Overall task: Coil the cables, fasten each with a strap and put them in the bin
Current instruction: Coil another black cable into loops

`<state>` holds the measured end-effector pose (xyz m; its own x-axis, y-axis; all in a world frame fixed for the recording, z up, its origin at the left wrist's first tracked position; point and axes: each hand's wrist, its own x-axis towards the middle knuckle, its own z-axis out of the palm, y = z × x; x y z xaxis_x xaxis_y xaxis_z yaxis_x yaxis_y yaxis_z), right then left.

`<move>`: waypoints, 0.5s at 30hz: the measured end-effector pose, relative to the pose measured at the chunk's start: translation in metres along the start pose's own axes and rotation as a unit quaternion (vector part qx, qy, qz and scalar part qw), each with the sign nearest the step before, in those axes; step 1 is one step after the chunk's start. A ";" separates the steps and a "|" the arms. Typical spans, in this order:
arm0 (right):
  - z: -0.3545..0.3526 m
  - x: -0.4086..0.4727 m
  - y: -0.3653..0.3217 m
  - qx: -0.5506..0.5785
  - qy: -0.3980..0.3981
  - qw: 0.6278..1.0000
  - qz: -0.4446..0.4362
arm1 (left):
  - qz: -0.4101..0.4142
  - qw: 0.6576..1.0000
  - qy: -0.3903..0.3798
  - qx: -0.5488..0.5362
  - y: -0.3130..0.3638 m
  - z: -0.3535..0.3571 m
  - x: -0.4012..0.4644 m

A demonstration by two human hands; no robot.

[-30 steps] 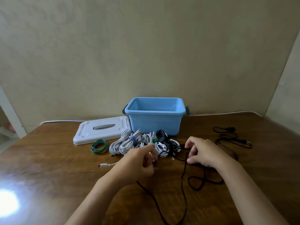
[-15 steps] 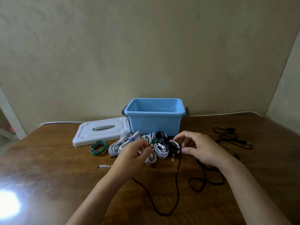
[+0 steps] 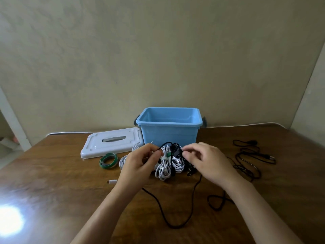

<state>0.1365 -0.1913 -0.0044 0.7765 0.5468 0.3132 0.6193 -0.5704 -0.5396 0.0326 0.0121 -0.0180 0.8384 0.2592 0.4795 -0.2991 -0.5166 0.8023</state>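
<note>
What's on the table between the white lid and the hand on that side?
In the head view, a green strap roll lies on the table between the white lid and the left hand.

I see a dim, flat-lit room with a soft, warm cast over everything. The strongest light shows as a blown-out white glare patch (image 3: 9,220) on the glossy table (image 3: 52,182), low on my left, with a faint sheen spreading around it. The wall (image 3: 158,50) is evenly lit and a little mottled. Shadows are weak, just soft dark smudges under the hands and the bin (image 3: 169,132). My wide lens bends the table edge and the wall lines at both sides. Detail is slightly soft overall, and the fingers (image 3: 191,152) look a little blurred
</note>
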 end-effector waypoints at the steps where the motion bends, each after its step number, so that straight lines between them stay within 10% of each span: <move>1: 0.006 0.000 -0.006 0.050 -0.015 0.999 -0.011 | 0.005 1.000 -0.001 -0.006 0.001 -0.001 0.000; 15: 0.030 0.002 -0.028 0.273 0.005 0.961 -0.048 | -0.099 0.975 -0.070 -0.185 0.013 -0.020 0.004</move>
<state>0.1174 -0.1555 -0.0125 0.7215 0.5731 0.3885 0.5368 -0.1086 -0.8367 0.0227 0.0227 0.0009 0.9430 0.1964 0.2687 -0.2462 -0.1314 0.9603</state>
